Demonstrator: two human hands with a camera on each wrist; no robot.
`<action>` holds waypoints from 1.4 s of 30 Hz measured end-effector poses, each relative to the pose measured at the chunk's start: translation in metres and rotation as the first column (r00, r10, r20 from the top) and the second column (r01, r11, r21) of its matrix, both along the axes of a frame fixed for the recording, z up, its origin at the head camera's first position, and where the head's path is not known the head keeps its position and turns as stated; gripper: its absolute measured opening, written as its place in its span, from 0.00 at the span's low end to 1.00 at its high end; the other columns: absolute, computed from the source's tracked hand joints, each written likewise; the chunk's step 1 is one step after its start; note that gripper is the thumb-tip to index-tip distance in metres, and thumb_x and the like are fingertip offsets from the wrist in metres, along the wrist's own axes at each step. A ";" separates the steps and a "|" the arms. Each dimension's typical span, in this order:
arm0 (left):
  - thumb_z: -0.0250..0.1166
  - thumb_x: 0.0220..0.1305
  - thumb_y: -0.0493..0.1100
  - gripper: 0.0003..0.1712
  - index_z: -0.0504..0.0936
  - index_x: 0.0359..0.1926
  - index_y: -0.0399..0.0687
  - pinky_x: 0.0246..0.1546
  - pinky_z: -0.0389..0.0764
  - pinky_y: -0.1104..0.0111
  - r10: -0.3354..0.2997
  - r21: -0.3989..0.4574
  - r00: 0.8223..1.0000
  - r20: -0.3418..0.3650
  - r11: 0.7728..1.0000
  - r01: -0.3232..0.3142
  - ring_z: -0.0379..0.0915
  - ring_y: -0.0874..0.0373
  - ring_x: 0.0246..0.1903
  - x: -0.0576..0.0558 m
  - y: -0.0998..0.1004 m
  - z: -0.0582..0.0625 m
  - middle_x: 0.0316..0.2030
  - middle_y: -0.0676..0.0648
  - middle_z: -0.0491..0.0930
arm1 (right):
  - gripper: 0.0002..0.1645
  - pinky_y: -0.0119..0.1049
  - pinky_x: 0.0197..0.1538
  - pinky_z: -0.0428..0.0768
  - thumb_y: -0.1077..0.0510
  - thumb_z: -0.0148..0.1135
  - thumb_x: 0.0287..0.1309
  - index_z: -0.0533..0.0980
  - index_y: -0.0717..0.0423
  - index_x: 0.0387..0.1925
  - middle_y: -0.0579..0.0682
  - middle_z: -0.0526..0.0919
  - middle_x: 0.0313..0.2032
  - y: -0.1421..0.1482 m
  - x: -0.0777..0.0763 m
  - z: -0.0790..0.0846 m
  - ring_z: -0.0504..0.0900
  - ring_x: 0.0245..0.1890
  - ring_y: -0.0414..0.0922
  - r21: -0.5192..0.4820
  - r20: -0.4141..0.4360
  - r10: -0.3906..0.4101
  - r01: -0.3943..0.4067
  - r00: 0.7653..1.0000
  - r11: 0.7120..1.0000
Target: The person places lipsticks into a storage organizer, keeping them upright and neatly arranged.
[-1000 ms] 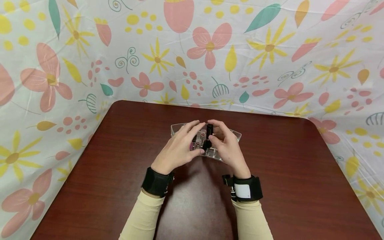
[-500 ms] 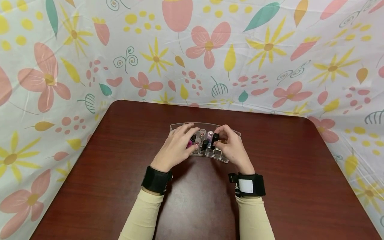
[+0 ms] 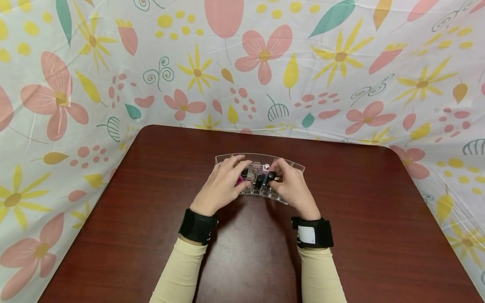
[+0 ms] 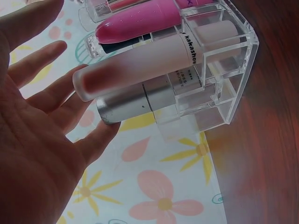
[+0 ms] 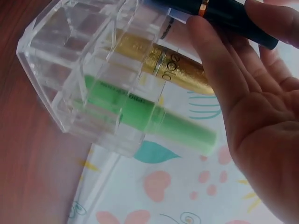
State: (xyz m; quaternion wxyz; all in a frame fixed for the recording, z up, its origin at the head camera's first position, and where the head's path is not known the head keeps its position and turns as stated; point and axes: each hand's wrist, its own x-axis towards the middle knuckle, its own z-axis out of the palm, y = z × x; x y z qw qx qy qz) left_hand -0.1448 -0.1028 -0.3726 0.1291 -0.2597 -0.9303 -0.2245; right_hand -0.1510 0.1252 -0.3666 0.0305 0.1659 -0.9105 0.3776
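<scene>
My right hand [image 3: 293, 187] pinches a dark lip-product tube [image 5: 224, 18] with a gold band between thumb and fingers; its lower end is in the right part of a clear lipstick organizer [image 3: 278, 200]. My left hand [image 3: 219, 185] rests its relaxed fingers around the organizer's left side, with a fingertip right at a silver tube [image 4: 131, 102]. Beside that lie a frosted lip gloss tube [image 4: 140, 63] with a reddish end and a pink tube [image 4: 140, 21]. In the right wrist view, a gold tube [image 5: 161, 60] and a green tube [image 5: 154, 114] stand in neighbouring slots.
The organizer, curved and many-slotted, sits on a dark red-brown table [image 3: 144, 202]. A black-capped tube [image 3: 259, 182] stands in the middle slots. Behind and along the sides hangs a flower-print cloth [image 3: 242, 84].
My right hand has moved to the right from over the middle of the organizer and lowered the dark tube into a slot. The left hand has shifted only slightly.
</scene>
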 end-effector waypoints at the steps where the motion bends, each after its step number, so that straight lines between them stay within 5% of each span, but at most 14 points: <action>1: 0.73 0.63 0.49 0.34 0.74 0.69 0.51 0.63 0.73 0.43 0.000 0.001 1.000 0.001 1.000 0.000 0.71 0.43 0.67 0.000 0.000 0.000 0.68 0.42 0.72 | 0.18 0.53 0.51 0.83 0.71 0.65 0.54 0.74 0.56 0.46 0.56 0.85 0.41 0.000 0.000 0.000 0.87 0.46 0.54 0.018 -0.004 0.008 -0.008 1.000 1.000; 8: 0.72 0.64 0.49 0.33 0.74 0.68 0.51 0.64 0.72 0.42 0.000 -0.001 1.000 0.006 1.000 0.000 0.71 0.43 0.67 0.002 -0.001 0.001 0.69 0.42 0.71 | 0.19 0.51 0.49 0.84 0.71 0.67 0.54 0.74 0.57 0.46 0.57 0.85 0.45 -0.002 -0.001 -0.003 0.87 0.47 0.55 0.110 0.004 0.060 -0.060 0.998 0.992; 20: 0.71 0.65 0.50 0.32 0.74 0.68 0.51 0.64 0.73 0.43 0.004 -0.008 1.000 0.000 1.000 -0.004 0.71 0.44 0.67 0.003 -0.001 0.002 0.68 0.42 0.72 | 0.19 0.51 0.48 0.84 0.68 0.71 0.53 0.74 0.57 0.46 0.58 0.86 0.46 -0.001 -0.001 -0.003 0.87 0.46 0.54 0.163 0.017 0.035 -0.037 0.999 0.986; 30: 0.71 0.65 0.49 0.31 0.75 0.67 0.51 0.63 0.73 0.44 0.003 -0.001 1.000 -0.010 1.000 -0.003 0.71 0.44 0.66 0.003 -0.002 0.001 0.68 0.42 0.73 | 0.20 0.40 0.35 0.73 0.65 0.76 0.51 0.73 0.56 0.39 0.53 0.81 0.31 -0.001 0.000 -0.004 0.73 0.27 0.45 0.260 0.003 0.030 -0.029 1.000 0.965; 42: 0.72 0.64 0.49 0.32 0.75 0.67 0.50 0.63 0.74 0.44 -0.003 0.008 1.000 -0.020 1.000 0.003 0.71 0.44 0.66 0.003 -0.002 0.001 0.67 0.42 0.73 | 0.19 0.46 0.37 0.78 0.65 0.75 0.52 0.73 0.58 0.42 0.52 0.80 0.27 -0.001 0.003 -0.003 0.80 0.29 0.49 0.287 -0.032 0.001 0.009 0.999 0.958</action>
